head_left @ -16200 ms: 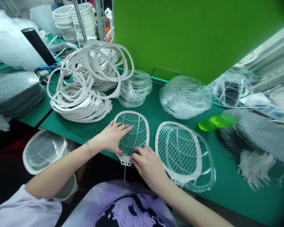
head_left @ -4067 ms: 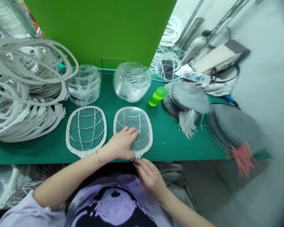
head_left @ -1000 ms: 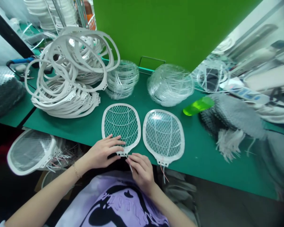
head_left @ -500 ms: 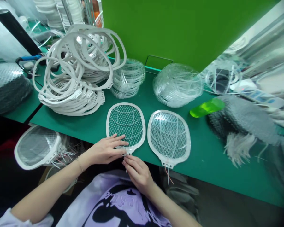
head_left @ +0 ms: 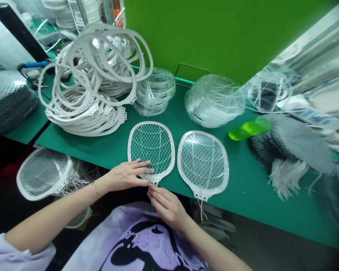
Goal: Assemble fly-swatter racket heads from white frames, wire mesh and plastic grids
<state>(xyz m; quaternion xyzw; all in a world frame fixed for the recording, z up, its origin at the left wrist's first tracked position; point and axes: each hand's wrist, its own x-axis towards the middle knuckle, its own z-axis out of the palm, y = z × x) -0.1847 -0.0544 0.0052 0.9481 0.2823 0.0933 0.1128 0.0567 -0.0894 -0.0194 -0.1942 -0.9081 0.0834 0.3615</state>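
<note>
A mosquito-swatter head (head_left: 151, 123), a white frame with diamond mesh, lies near the front edge of the green table. Across its lower mesh and rim rests my left hand (head_left: 127, 176), fingers spread and flat, the thumb by the neck tab. My right hand (head_left: 168, 207) is at that tab, fingertips pinched together just below it. A thin pale wire end shows under them; the rest of what they grip is hidden. Beside it on the right lies a second swatter head (head_left: 225, 165), untouched, with red and white wires hanging from its neck over the edge.
White frames (head_left: 87, 126) are heaped at the back left. Two piles of clear plastic rings, a left one (head_left: 155, 92) and a right one (head_left: 214, 101), stand before a green panel (head_left: 214, 34). A bright green strip (head_left: 248, 128) and grey mesh sheets (head_left: 293, 143) lie right. Wired swatter heads (head_left: 45, 173) sit below the table's left edge.
The view has shifted slightly. Both hands keep nearly the same place on the left swatter head, and the heads and piles have not visibly moved on the table.
</note>
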